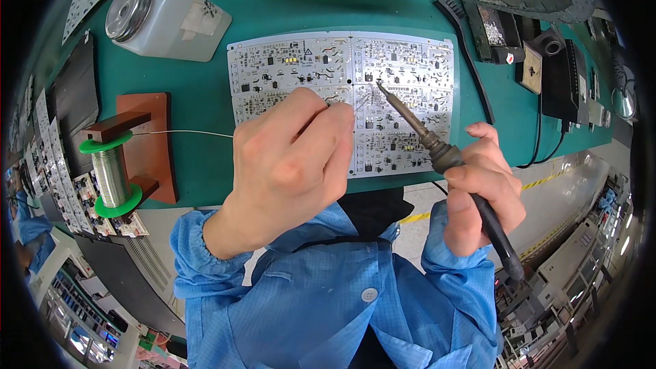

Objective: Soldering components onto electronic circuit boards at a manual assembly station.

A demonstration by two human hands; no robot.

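Note:
A white circuit board panel (290, 61), populated with small parts, lies flat on the green mat. Above its left half is my left hand (287, 164), fingers pinched together on the solder wire (191, 132). This thin wire runs in from a spool of solder (111, 174) with green flanges on a brown stand (152, 143). My right hand (482, 191) is wrapped round the dark handle of a soldering iron (413, 123). The iron's tip points up and left, at the board's upper middle; whether it touches a joint I cannot tell. My left hand hides part of the board.
A white plastic bottle (174, 24) with a metal lid lies at the upper left. A black brush (468, 55) is just right of the board. Beyond it are a soldering station (567, 82) with cables and a sponge (531, 68). More circuit boards (65, 157) line the left edge.

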